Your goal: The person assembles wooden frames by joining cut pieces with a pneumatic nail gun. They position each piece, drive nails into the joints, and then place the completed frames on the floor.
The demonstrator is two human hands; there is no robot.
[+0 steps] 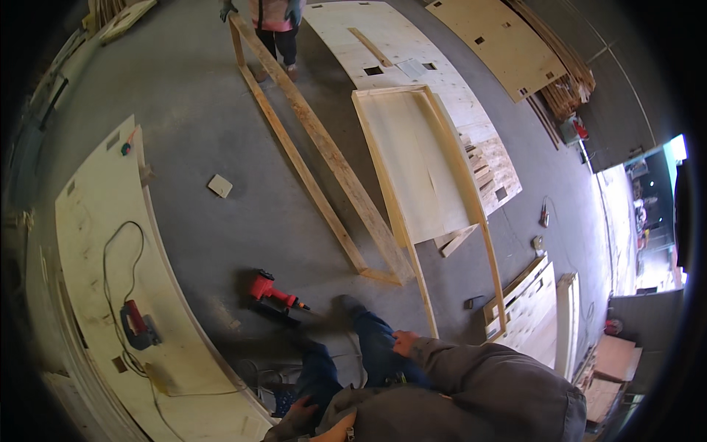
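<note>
My right hand (406, 342) hangs beside my right thigh, its fingers curled with nothing visible in them. My left hand (301, 411) is low at my left thigh; its fingers are dim and partly hidden. Before my feet a red pneumatic nail gun (270, 293) rests on the concrete floor. A long narrow wooden frame (331, 154) stretches away from near my feet, its far end raised beside a co-worker, whose gloved hand (227, 11) is at its corner. To its right, a second wooden frame (379, 171) surrounds a pale plywood panel (428, 166).
Plywood sheets (94, 232) at left carry a corded power tool (137, 326) and its cable. A large sheet with cut-outs (453, 94) lies beyond the panel. At right are propped boards (533, 326). A small pale block (220, 186) and a hose lie on the floor.
</note>
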